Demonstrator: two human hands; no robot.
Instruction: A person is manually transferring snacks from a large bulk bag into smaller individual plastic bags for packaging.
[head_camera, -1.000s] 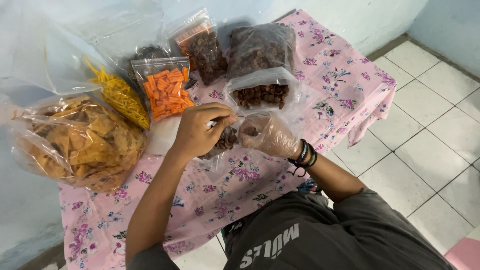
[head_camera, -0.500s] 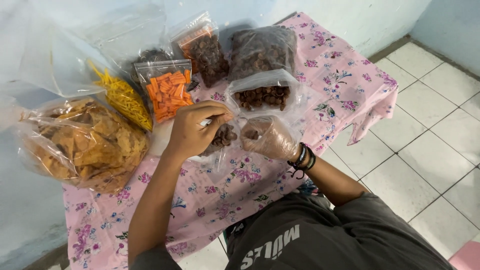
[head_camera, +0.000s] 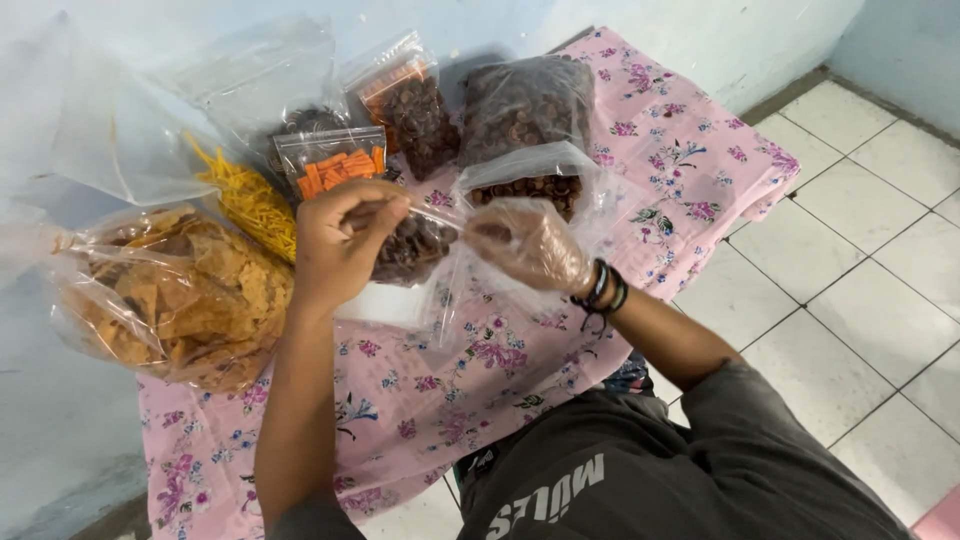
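Seen from the head camera, looking down, a person stands at a table covered with a pink flowered cloth (head_camera: 690, 150). The bare left hand (head_camera: 345, 240) is closed, pinching the top edge of a small clear bag of brown round snacks (head_camera: 410, 248) held just above the cloth. The right hand (head_camera: 530, 245), inside a thin clear plastic glove, is curled shut on the same bag's opposite edge, so the bag hangs between the two hands. Directly behind them sits an open bag of the same brown snacks (head_camera: 525, 185), very near the gloved hand, and behind that a larger dark bag (head_camera: 525, 100). To the left, close together, lie a bag of orange sticks (head_camera: 335, 165), a bag of yellow strips (head_camera: 245, 200) and a big bag of golden chips (head_camera: 175, 290) at the table's left edge. Bare cloth lies open in front of the hands and on the right side, where the cloth's corner droops toward a white tiled floor (head_camera: 860, 260).
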